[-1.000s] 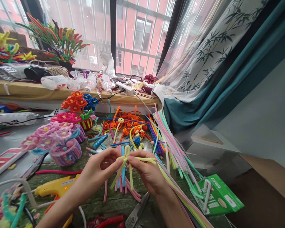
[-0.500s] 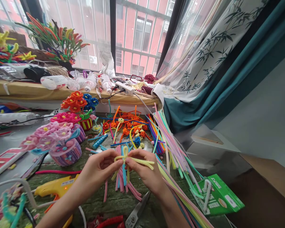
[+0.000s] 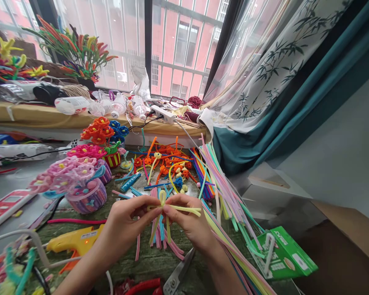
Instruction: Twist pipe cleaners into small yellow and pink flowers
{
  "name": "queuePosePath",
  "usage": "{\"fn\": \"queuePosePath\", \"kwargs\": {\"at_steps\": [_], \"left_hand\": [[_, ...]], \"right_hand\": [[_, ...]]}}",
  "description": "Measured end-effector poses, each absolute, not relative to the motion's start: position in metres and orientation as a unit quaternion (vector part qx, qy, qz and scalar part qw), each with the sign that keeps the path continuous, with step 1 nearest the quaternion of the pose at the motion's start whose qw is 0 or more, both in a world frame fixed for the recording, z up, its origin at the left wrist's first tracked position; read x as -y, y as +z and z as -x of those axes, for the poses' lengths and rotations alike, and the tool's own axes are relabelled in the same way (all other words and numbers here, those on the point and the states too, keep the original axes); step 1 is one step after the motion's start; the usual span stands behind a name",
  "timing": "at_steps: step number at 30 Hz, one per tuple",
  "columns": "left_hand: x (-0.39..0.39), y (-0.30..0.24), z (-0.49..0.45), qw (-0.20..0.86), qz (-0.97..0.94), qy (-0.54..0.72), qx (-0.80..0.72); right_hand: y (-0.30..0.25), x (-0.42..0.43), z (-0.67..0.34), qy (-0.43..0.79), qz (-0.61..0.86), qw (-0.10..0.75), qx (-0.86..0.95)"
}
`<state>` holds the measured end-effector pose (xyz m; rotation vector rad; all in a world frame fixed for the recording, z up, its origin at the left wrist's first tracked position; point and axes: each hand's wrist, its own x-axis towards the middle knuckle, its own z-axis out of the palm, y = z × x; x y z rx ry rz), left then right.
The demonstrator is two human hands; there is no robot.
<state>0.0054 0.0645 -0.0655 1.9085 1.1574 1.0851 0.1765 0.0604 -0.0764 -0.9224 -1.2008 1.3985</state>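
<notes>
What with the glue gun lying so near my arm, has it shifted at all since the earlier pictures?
No. The yellow glue gun sits in the same place relative to the scissors; only the whole view drifts slightly.

Pipe-cleaner knot [image 3: 162,205] between my left grip [image 3: 130,223] and right grip [image 3: 187,221], both above the tabletop [image 3: 147,266]. Hot glue gun [image 3: 75,241] on tabletop, left of and below left grip. Scissors [image 3: 178,274] just below right grip. Pipe-cleaner bundle [image 3: 230,196] right of right grip, lying across tabletop, printed box [image 3: 283,254] further right, beside its lower end. Pipe-cleaner flower basket [image 3: 87,196] left of my grips. Loose pipe-cleaner flowers [image 3: 172,164] ahead of them. Windowsill [image 3: 18,114] behind tabletop, plastic bottles [image 3: 72,105] and power strip [image 3: 162,114] on it. Curtain [image 3: 249,123] right of sill, cardboard box [image 3: 335,250] lower right.
</notes>
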Motion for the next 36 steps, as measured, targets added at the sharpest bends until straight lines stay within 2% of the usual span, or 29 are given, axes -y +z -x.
{"fn": "queuePosePath", "kwargs": {"at_steps": [7,11,14,17,21,24,26,27,29,32,36], "left_hand": [[-0.064,-0.056,-0.007,0.530,-0.608,0.386,-0.448],[-0.062,-0.055,-0.010,0.552,-0.592,0.401,-0.429],[-0.061,-0.058,-0.013,0.522,-0.618,0.419,-0.413],[-0.059,-0.062,-0.015,0.391,-0.686,0.449,-0.418],[-0.055,-0.069,-0.009,0.069,-0.803,0.471,-0.358],[-0.054,-0.077,0.001,-0.137,-0.868,0.402,-0.257],[-0.056,-0.080,0.005,-0.197,-0.877,0.363,-0.245],[-0.058,-0.081,0.006,-0.193,-0.877,0.362,-0.251],[-0.061,-0.077,0.004,-0.116,-0.870,0.393,-0.273],[-0.065,-0.068,-0.004,0.115,-0.800,0.401,-0.432],[-0.062,-0.060,-0.014,0.460,-0.633,0.408,-0.471]], "right_hand": [[-0.076,-0.057,-0.173,0.558,0.380,0.548,0.494],[-0.075,-0.056,-0.175,0.527,0.389,0.540,0.529],[-0.075,-0.055,-0.176,0.509,0.400,0.533,0.544],[-0.076,-0.056,-0.177,0.512,0.407,0.531,0.538],[-0.078,-0.058,-0.176,0.548,0.396,0.529,0.513],[-0.078,-0.060,-0.176,0.576,0.386,0.517,0.503],[-0.077,-0.061,-0.176,0.581,0.384,0.513,0.502],[-0.077,-0.061,-0.176,0.578,0.384,0.514,0.504],[-0.076,-0.060,-0.176,0.561,0.390,0.523,0.510],[-0.077,-0.058,-0.176,0.501,0.411,0.534,0.543],[-0.078,-0.055,-0.175,0.384,0.430,0.537,0.615]]}}
